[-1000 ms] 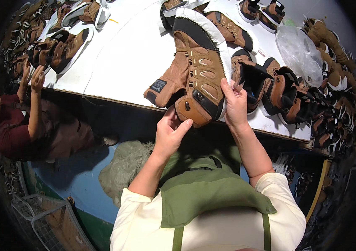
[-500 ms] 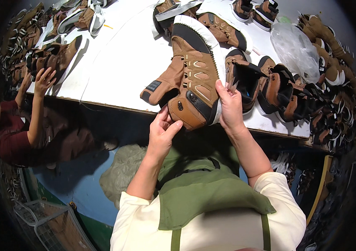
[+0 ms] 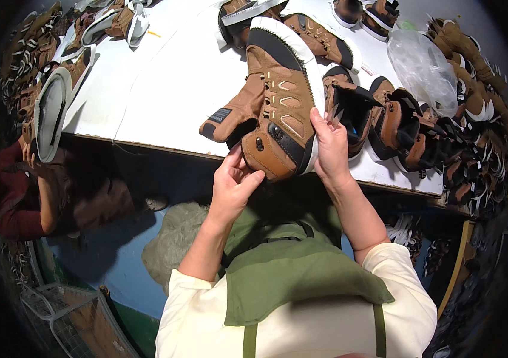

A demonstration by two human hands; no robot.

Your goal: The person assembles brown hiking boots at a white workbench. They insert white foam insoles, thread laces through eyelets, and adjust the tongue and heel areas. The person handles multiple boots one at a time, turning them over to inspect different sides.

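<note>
A brown and black high-top shoe upper (image 3: 286,104) with a white strip along its edge is held over the table's front edge, toe pointing away. My left hand (image 3: 233,185) pinches the collar at the heel end, thumb on the tan panel, fingertips hidden inside the opening. My right hand (image 3: 331,150) grips the white-edged side, its thumb along the edge. A thin pointed piece (image 3: 335,113) shows at my right fingers; I cannot make out what it is. The upper's tongue (image 3: 221,122) sticks out to the left.
Several similar shoes (image 3: 398,122) stand on the white table (image 3: 152,107) to the right, beside a clear plastic bag (image 3: 424,71). Piled shoes (image 3: 474,158) crowd the right end. At left, a co-worker (image 3: 24,203) holds a shoe (image 3: 53,113) sole-side out. A wire basket (image 3: 81,316) sits lower left.
The upper in my hands has shifted slightly, with both hands keeping their grip. At left, the co-worker's shoe has turned to show its pale sole and come lower.
</note>
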